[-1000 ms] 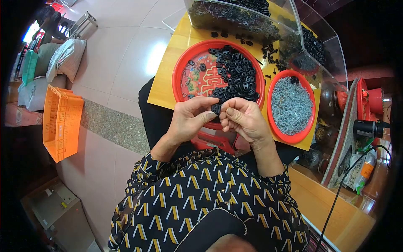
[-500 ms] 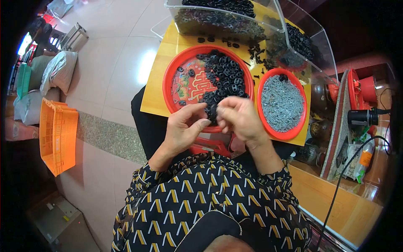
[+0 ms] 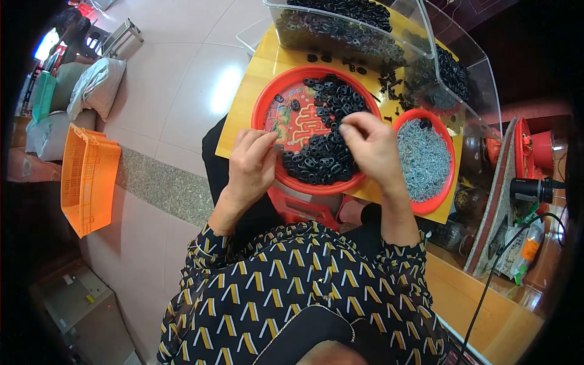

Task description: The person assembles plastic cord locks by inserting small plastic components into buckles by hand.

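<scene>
A round red tray (image 3: pixel 260 109) on the yellow table holds a heap of small black parts (image 3: pixel 322 159). At the tray's left rim is my left hand (image 3: pixel 249 163), thumb and fingers closed together around something too small to make out. My right hand (image 3: pixel 374 146) hovers over the right side of the heap, thumb and forefinger pinched; what they hold, if anything, is hidden. Beside it, a second red tray (image 3: pixel 451 173) carries many small silvery metal pieces (image 3: pixel 421 161), with a black piece near its top.
Clear plastic bins (image 3: pixel 340 38) of black parts stand at the table's back, with loose black pieces (image 3: pixel 392 85) in front. An orange crate (image 3: pixel 91 179) and sacks (image 3: pixel 97 88) are on the floor at left. A black cable (image 3: pixel 486 286) hangs at right.
My hands have moved apart. The left went left to the tray's rim, and the right went up and right over the heap. The black part earlier between them no longer shows there.
</scene>
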Demonstrator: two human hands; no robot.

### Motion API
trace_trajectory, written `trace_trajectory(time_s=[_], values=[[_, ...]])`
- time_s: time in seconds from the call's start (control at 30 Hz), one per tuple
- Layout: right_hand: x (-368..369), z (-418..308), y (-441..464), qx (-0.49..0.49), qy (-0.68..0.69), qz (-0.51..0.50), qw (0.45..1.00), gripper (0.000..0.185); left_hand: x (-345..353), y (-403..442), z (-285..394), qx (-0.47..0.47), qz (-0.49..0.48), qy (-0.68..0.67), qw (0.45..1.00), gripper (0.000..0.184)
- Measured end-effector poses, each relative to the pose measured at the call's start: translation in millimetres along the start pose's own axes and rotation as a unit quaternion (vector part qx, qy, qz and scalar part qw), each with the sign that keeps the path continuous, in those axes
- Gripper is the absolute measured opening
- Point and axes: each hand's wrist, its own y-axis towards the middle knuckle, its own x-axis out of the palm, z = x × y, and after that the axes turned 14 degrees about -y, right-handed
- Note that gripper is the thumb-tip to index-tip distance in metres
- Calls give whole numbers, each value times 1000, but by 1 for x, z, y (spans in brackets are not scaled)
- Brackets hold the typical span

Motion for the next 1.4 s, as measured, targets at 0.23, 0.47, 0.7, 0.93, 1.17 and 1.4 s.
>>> trace_trajectory(time_s=[0.23,0.47,0.7,0.93,1.17,1.4], values=[[45,-13,20,-224,-153,-8,962,3,0,8,-13,-12,4,-18,1000,20],[23,0,30,-195,-273,-75,939,8,-5,10,-10,-14,-3,-40,999,18],[29,0,23,-224,-301,-146,915,11,9,33,-18,55,-59,53,995,16],[41,0,19,-238,-306,-145,910,15,27,46,-19,-10,-235,204,950,16],[29,0,13,-197,-176,-43,963,11,28,49,-20,-20,-220,182,958,14],[20,0,-6,-34,21,-37,999,10,24,40,-20,-8,-118,35,992,16]])
